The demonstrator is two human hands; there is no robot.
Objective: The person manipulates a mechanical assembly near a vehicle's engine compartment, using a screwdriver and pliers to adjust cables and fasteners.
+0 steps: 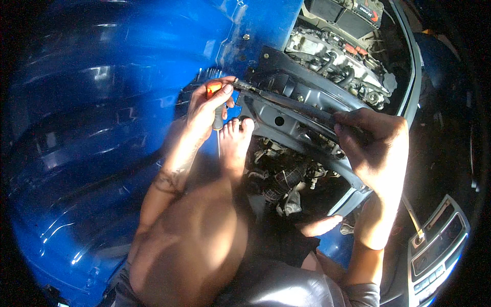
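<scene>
My left hand [207,102] is closed round an orange and dark grey handle [214,90], which looks like a screwdriver's; no blade can be made out. Its thumb and forefinger are at the near-left end of a long, thin dark bar [286,100], with a metallic tip beside the fingertips. Toward the right, the fingers of my right hand [376,148] are closed on the bar's other end, partly in shadow. Between my hands the bar slants down to the right over a grey car body panel [268,117] with round holes.
Beyond the panel lies an engine [332,61] with hoses and a black battery [350,18]. Shiny blue bodywork [102,128] spreads along the left. My bare foot [235,140] rests near the panel. Below are a ribbed dark hose [284,181] and, lower right, a silver dashboard trim [434,256].
</scene>
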